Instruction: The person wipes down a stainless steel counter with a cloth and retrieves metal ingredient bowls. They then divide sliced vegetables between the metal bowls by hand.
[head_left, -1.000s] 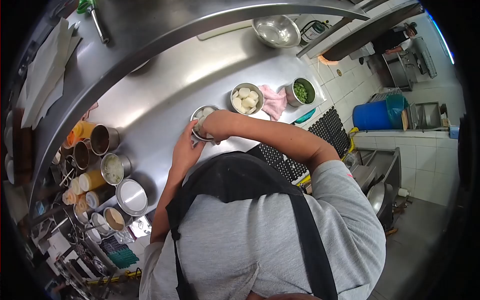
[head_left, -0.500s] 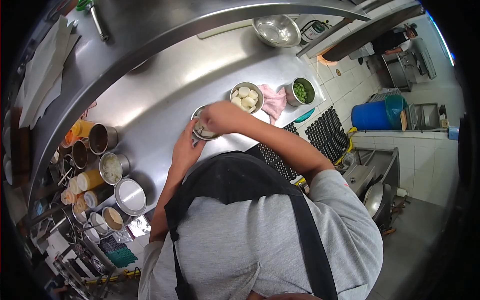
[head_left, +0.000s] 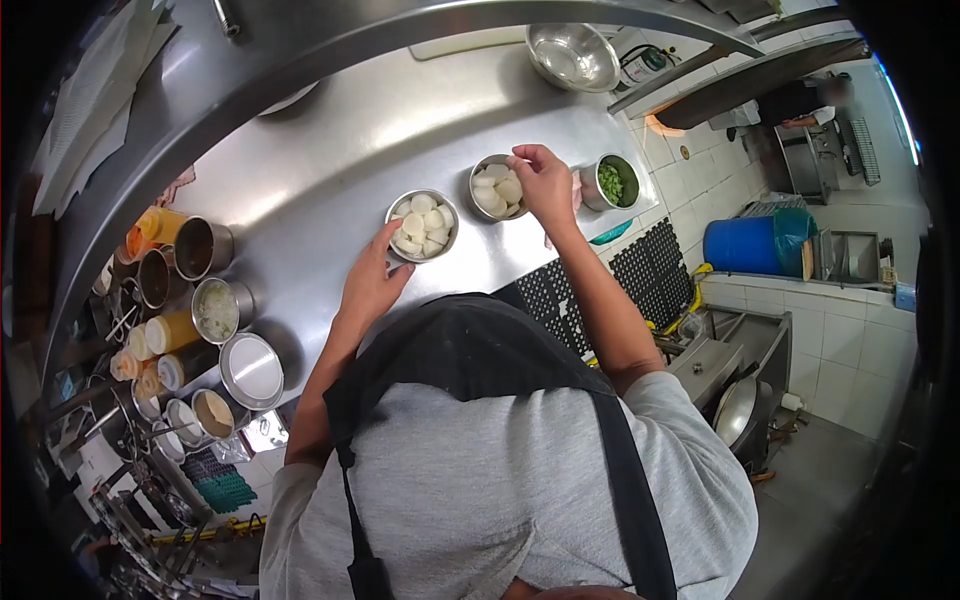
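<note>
A round metal bowl [head_left: 452, 244] full of thick white food slices [head_left: 424, 222] stands on the steel counter. My left hand [head_left: 374, 287] rests at its near left side, thumb and fingers spread and touching the wall. To the right is a second metal bowl [head_left: 473, 198] of similar white pieces [head_left: 496, 186]. My right hand [head_left: 545, 188] is closed at this bowl's far right rim, thumb and fingers pinching the edge. Its palm hides part of that side. Past my right hand, a metal pot [head_left: 592, 192] holds chopped green leaves [head_left: 611, 184].
A pink cloth [head_left: 577, 188] shows partly behind my right wrist. At the back stands a large metal bowl [head_left: 572, 57]. Sauce bottles [head_left: 170, 332] and metal containers [head_left: 222, 312] crowd the left. A person [head_left: 790, 103] stands far off at upper right.
My right hand has moved from over the left bowl to the rim of the right bowl. The white slices in the left bowl now show fully. My left hand stays beside it.
</note>
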